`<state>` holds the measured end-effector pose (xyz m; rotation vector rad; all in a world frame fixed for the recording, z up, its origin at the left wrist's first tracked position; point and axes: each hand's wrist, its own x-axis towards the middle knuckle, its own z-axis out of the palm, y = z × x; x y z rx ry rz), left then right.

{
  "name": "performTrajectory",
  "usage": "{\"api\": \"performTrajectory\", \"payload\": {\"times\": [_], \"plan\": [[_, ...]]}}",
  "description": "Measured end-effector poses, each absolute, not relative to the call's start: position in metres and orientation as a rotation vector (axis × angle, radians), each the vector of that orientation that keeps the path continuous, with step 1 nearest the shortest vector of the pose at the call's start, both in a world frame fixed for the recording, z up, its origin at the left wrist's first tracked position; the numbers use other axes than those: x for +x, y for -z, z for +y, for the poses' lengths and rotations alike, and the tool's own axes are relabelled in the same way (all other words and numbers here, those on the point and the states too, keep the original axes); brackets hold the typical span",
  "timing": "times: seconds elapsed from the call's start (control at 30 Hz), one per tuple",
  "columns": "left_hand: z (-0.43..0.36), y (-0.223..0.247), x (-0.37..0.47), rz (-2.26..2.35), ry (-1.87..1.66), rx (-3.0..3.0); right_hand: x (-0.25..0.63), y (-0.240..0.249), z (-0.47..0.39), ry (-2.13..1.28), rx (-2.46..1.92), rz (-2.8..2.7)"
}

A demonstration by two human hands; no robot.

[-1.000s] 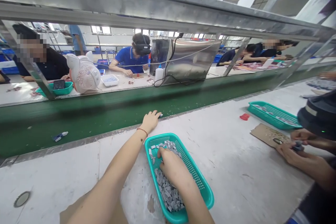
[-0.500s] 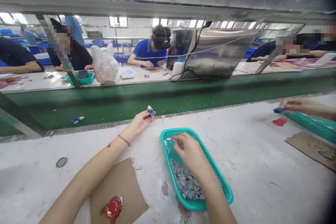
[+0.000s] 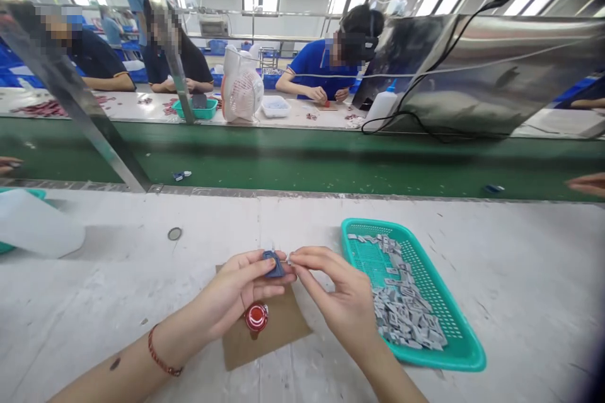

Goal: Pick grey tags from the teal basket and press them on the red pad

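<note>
My left hand [image 3: 236, 289] holds a small dark blue plastic part [image 3: 273, 264] between thumb and fingers, with a bit of white at its top. At its right side, the fingertips of my right hand [image 3: 333, 286] pinch a small pale piece [image 3: 289, 260], mostly hidden by the fingers. Both hands are over a brown cardboard sheet [image 3: 265, 349], where a round red dish [image 3: 256, 317] with a shiny surface sits. To the right of my hands, a green plastic basket [image 3: 466, 356] contains many small grey pieces [image 3: 409, 315].
Beyond the table's far edge runs a green belt [image 3: 265, 160] carrying a blue-and-white part [image 3: 182, 175] and another small part [image 3: 494, 189]. A bottle cap [image 3: 174, 233] and a white container [image 3: 42, 227] are on the left. Co-workers [image 3: 326, 63] sit opposite; another person's hand [image 3: 586, 184] shows right.
My left hand has come back from the belt's edge with the blue part. My right hand has left the basket and met it over the cardboard. The view has shifted.
</note>
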<state>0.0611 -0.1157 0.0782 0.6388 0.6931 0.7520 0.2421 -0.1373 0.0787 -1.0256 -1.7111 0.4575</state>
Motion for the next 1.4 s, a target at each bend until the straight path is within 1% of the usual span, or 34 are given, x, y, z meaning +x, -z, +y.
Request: {"api": "performTrajectory", "payload": {"times": [0.1, 0.3, 0.57, 0.8, 1.0, 1.13, 1.4], "plan": [[-0.124, -0.075, 0.051, 0.747, -0.781, 0.664, 0.232, -0.072, -0.139, -0.451, -0.998, -1.792], [-0.131, -0.061, 0.042, 0.900, -0.845, 0.826, 0.223, -0.058, -0.135, -0.623, -1.057, -1.824], [-0.128, -0.050, 0.039, 0.955, -0.851, 0.878, 0.225, -0.045, -0.132, -0.442, -1.056, -2.046], [-0.124, -0.042, 0.031, 0.891, -0.834, 0.877, 0.226, -0.055, -0.134, -0.586, -1.157, -2.049], [-0.115, -0.032, 0.022, 1.009, -1.045, 0.862, 0.218, -0.067, -0.148, -0.709, -1.153, -2.270], [-0.113, -0.024, 0.021, 1.065, -1.105, 0.901, 0.210, -0.063, -0.157, -0.669, -1.140, -2.463], [-0.112, -0.016, 0.026, 0.971, -1.154, 0.922, 0.206, -0.060, -0.161, -0.467, -1.183, -2.660]]}}
